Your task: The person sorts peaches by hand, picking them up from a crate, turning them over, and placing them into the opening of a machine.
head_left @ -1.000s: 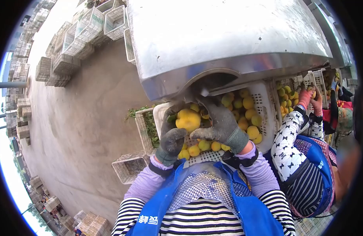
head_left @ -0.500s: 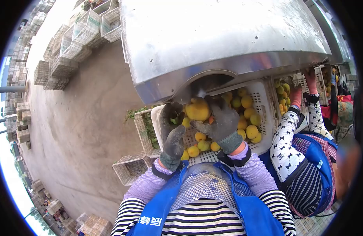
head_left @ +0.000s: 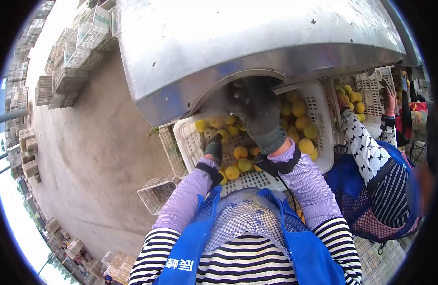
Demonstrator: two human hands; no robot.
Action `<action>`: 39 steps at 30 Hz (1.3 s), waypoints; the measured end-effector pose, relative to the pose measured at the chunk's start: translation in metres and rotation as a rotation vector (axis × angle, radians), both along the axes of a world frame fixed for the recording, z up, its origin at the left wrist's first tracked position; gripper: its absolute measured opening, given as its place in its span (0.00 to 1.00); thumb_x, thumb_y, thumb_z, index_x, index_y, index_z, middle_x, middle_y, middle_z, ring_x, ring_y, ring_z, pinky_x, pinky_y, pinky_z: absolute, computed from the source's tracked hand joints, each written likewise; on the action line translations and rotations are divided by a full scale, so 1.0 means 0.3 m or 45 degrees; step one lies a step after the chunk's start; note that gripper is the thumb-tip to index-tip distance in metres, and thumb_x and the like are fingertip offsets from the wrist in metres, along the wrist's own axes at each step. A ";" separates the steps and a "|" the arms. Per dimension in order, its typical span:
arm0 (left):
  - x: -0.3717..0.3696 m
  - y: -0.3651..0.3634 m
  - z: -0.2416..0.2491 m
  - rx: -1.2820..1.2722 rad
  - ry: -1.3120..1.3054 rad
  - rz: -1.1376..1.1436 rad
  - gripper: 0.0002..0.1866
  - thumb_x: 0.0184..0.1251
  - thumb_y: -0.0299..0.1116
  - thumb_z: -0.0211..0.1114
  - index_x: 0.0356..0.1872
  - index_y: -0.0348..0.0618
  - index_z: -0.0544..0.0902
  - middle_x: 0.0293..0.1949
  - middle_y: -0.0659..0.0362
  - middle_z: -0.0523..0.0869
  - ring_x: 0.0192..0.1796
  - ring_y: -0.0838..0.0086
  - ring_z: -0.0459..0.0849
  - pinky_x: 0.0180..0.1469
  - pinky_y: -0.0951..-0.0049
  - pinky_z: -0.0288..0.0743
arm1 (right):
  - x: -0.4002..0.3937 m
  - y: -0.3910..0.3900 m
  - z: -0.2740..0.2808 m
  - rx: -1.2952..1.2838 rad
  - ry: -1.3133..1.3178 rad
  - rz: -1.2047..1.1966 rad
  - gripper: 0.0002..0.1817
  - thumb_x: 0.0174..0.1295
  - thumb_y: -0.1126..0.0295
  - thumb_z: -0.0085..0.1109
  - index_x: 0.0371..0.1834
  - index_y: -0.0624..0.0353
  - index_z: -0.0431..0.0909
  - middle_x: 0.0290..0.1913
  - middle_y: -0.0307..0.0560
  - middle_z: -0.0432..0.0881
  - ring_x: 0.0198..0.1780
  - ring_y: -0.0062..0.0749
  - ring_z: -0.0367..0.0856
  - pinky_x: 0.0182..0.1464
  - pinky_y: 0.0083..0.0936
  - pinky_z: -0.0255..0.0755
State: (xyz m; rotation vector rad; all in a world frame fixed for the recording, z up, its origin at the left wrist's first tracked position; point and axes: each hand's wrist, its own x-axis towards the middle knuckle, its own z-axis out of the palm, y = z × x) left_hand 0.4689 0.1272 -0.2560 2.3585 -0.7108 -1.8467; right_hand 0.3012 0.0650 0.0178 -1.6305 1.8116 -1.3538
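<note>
My right hand (head_left: 261, 107), in a dark grey work glove, reaches into the curved opening of a metal machine (head_left: 171, 88). Its fingers are blurred in the shadow there, so what they hold is hidden. My left hand (head_left: 213, 146), gloved as well, is low over the left part of a white plastic crate (head_left: 326, 114). Its fingertips are beside a yellow fruit (head_left: 223, 135), and whether they grip it does not show. More round yellow-orange fruit (head_left: 232, 172) lies in the crate, on both sides of my right forearm.
Close by on my right, a co-worker in a patterned sleeve (head_left: 363, 137) has a hand at another crate of fruit (head_left: 355, 97). A smaller crate (head_left: 158, 194) stands on the concrete floor (head_left: 100, 142) to my left. Stacked crates (head_left: 69, 78) are farther off.
The large yellow fruit between my hands is out of sight. My right hand moved up into the machine's opening, and my left hand dropped into the crate. The co-worker's arms shifted.
</note>
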 end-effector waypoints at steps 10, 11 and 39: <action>-0.172 -0.015 -0.058 0.024 -0.571 -1.081 0.51 0.52 0.79 0.54 0.75 0.62 0.60 0.70 0.47 0.67 0.71 0.46 0.67 0.69 0.41 0.59 | -0.215 0.377 -0.646 0.837 0.324 0.056 0.14 0.56 0.72 0.63 0.48 0.55 0.79 0.43 0.51 0.84 0.45 0.49 0.84 0.45 0.41 0.77; -0.170 -0.004 -0.057 -0.042 -0.565 -1.045 0.49 0.53 0.74 0.58 0.74 0.62 0.60 0.68 0.47 0.68 0.68 0.46 0.70 0.65 0.43 0.64 | -0.222 0.370 -0.717 0.846 0.388 0.078 0.14 0.55 0.72 0.62 0.46 0.55 0.79 0.44 0.52 0.84 0.46 0.50 0.83 0.45 0.42 0.77; -0.057 -0.034 0.062 -0.062 1.132 -0.013 0.36 0.58 0.20 0.62 0.70 0.50 0.64 0.58 0.47 0.80 0.53 0.59 0.84 0.44 0.57 0.86 | -0.294 0.494 -0.413 0.773 -1.360 0.328 0.39 0.54 0.71 0.69 0.71 0.62 0.64 0.63 0.48 0.76 0.62 0.36 0.75 0.65 0.30 0.70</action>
